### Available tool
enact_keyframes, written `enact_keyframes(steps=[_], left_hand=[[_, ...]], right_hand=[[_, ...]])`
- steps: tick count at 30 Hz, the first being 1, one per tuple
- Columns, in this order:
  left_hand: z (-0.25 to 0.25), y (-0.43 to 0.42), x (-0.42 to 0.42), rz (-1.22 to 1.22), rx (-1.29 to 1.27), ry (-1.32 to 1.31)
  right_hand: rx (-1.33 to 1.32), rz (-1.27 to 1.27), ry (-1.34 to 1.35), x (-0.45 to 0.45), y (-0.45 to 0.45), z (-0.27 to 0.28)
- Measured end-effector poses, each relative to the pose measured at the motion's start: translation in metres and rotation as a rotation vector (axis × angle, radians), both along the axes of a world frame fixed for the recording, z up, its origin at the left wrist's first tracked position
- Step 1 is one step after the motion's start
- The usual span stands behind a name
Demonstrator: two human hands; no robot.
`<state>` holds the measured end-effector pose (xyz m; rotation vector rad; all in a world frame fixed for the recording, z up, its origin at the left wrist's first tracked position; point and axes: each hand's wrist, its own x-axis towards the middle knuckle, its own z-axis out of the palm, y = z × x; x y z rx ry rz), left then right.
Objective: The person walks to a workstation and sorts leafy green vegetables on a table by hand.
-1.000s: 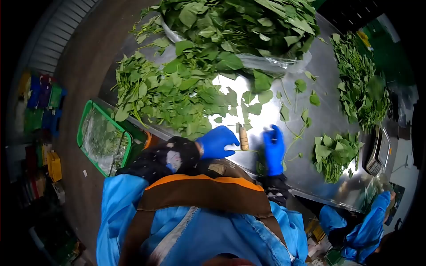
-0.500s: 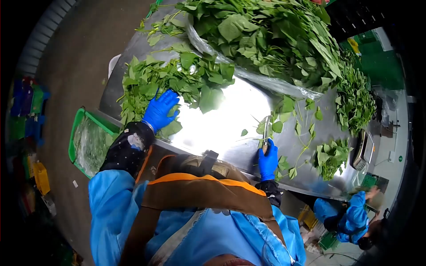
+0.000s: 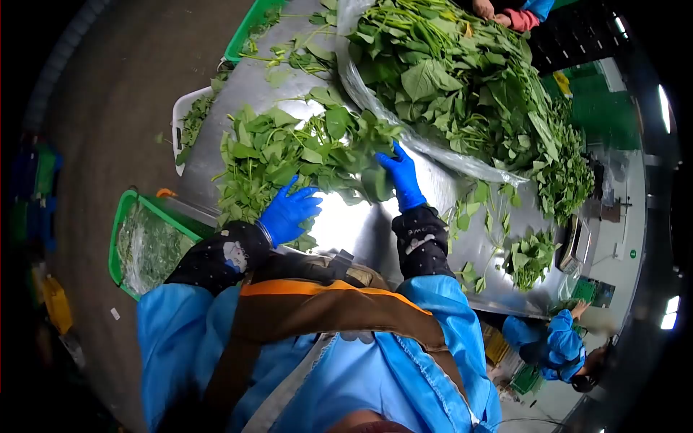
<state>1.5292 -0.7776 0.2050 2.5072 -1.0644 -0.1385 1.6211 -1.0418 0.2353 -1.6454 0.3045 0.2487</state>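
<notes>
My left hand, in a blue glove, lies at the near edge of a loose pile of leafy green stems on the metal table. Its fingers are spread, and the tips meet the leaves. My right hand, gloved in blue too, is at the right end of that pile with fingers apart, touching leaves that are blurred by motion. No grip on a stem shows in either hand. The knife is not visible now.
A big heap of greens on clear plastic fills the far side. A smaller bunch lies right, near a scale. A plastic-lined green crate stands left. A co-worker's hands are at the far edge; another person is lower right.
My right hand has left the knife and moved up and left to the leaf pile. My left hand has shifted slightly right, still beside the pile. The view has shifted; a co-worker's hands now show.
</notes>
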Motion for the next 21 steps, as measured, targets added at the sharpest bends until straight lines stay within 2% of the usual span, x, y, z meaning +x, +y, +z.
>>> enact_keyframes(steps=[1,4,5,7,9,10,11,13,16,19,21], left_hand=[[-0.003,0.000,-0.002,0.014,-0.014,-0.003],[-0.007,-0.001,-0.009,0.054,-0.040,-0.012],[-0.006,-0.002,-0.009,0.060,-0.029,-0.020],[-0.005,-0.003,-0.008,0.070,-0.008,-0.036],[-0.001,-0.006,-0.008,0.076,0.005,-0.028],[0.001,-0.008,-0.009,0.079,0.002,-0.017],[0.003,-0.010,-0.008,0.082,0.000,-0.006],[0.004,-0.010,-0.008,0.089,-0.039,0.013],[0.002,-0.011,-0.010,0.100,-0.049,0.029],[0.009,-0.019,-0.013,0.135,-0.013,0.044],[0.018,-0.025,-0.017,0.162,0.037,0.060]], right_hand=[[-0.010,0.063,0.012,0.006,0.002,0.023],[-0.027,0.042,-0.165,-0.006,-0.016,0.117],[-0.163,0.143,-0.051,-0.008,-0.042,0.135],[-0.278,0.122,-0.126,-0.026,-0.066,0.163],[-0.212,0.035,-0.149,-0.025,-0.048,0.191],[-0.357,0.037,-0.185,-0.016,-0.048,0.177],[-0.253,0.031,-0.038,-0.018,-0.032,0.176],[-0.175,0.121,-0.143,-0.022,-0.027,0.149],[-0.032,-0.105,-0.264,-0.043,-0.057,0.143],[-0.190,-0.292,-0.150,-0.067,-0.111,0.107],[-0.287,-0.274,-0.115,-0.091,-0.129,0.080]])
